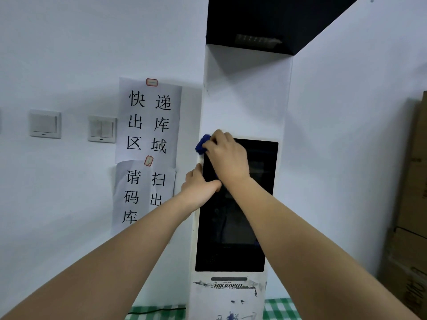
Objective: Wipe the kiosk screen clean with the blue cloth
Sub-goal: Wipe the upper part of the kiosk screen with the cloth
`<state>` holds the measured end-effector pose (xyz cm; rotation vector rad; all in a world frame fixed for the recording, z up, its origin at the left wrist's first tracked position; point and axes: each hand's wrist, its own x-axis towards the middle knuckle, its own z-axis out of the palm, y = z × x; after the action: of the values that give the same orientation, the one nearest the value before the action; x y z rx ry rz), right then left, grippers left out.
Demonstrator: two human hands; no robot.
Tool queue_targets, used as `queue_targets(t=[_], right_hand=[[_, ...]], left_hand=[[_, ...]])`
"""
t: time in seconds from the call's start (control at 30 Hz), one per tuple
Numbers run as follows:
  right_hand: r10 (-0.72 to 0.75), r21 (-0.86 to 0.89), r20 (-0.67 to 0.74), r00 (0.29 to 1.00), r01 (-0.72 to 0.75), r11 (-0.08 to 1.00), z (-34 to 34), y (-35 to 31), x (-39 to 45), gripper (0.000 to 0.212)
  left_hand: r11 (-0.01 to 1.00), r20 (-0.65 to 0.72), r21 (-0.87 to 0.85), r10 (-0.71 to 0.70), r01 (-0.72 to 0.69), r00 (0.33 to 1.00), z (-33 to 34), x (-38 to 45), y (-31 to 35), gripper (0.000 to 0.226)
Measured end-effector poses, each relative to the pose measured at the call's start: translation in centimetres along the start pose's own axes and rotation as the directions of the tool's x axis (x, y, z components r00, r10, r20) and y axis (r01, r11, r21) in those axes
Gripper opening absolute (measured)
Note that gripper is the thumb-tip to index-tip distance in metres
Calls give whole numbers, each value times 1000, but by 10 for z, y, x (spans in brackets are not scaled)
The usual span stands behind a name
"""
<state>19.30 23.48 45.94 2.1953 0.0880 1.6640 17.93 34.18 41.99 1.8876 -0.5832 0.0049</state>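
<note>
At the kiosk screen's (240, 204) top-left corner, my right hand (227, 155) grips the blue cloth (202, 144); left hand (199, 185) clasps the edge.

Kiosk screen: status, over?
Right hand grips cloth at screen's top-left corner. Left hand holds kiosk's left edge. Nothing in the way.

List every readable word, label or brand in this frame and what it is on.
"快递出库区域": upper white paper sheet taped to the wall.
"请扫码出库": lower white paper sheet, partly hidden by the left arm.
"HIKROBOT": white kiosk column, below the dark screen.
Blue scribbles under the brand: unreadable.
Brown cardboard boxes: print unreadable.
</note>
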Motion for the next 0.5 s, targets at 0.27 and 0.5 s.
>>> queue_targets(t=[0.27, 0.5], right_hand=[[97, 60, 2, 995, -97, 994, 1, -2, 0, 26], [-25, -30, 12, 1000, 26, 999, -6, 18, 17, 26]], left_hand=[[1000, -3, 9, -10, 10, 1000, 0, -2, 2, 75], [998, 3, 65, -7, 7, 1000, -3, -7, 0, 82]])
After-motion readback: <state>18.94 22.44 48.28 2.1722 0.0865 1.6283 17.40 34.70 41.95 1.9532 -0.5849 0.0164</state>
